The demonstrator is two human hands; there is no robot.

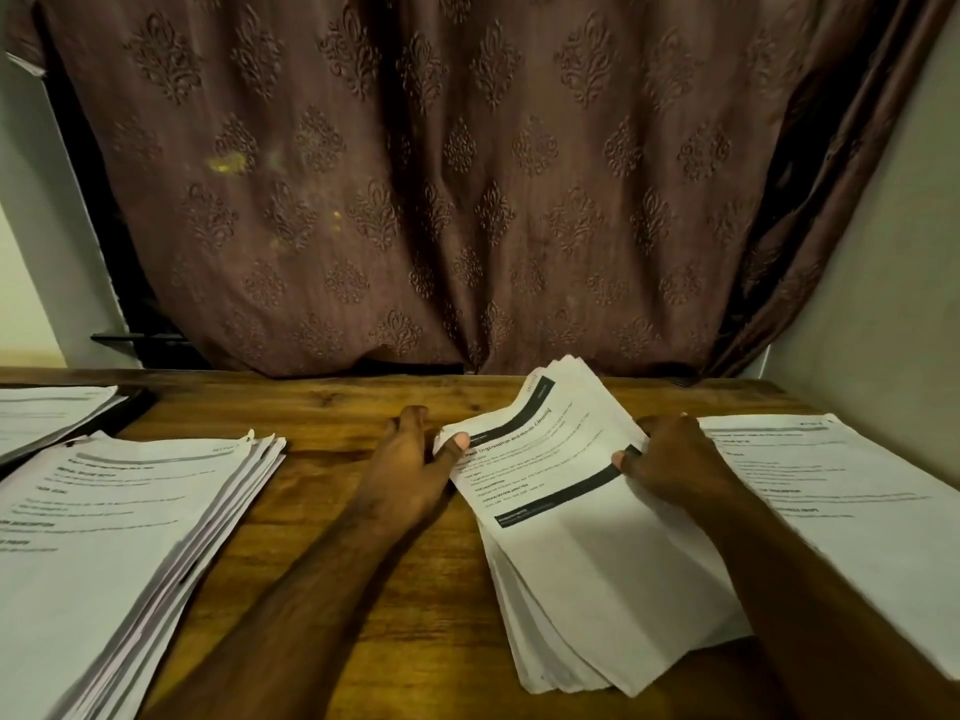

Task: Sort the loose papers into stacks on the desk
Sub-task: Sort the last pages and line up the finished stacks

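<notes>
Near the middle of the tabletop (332, 511), toward its back edge, we have the loose pile (597, 563) fanned and skewed, with our left hand (410, 459) pinching the top sheet (535, 449) at its left edge and our right hand (670, 459) gripping its right edge. Risk: lifting could drag lower sheets along and slide the pile further askew, since its edges aren't squared. The left stack (114, 537) by the left edge is also splayed, and the right stack (841, 491) touches the pile, so pages could mix.
</notes>
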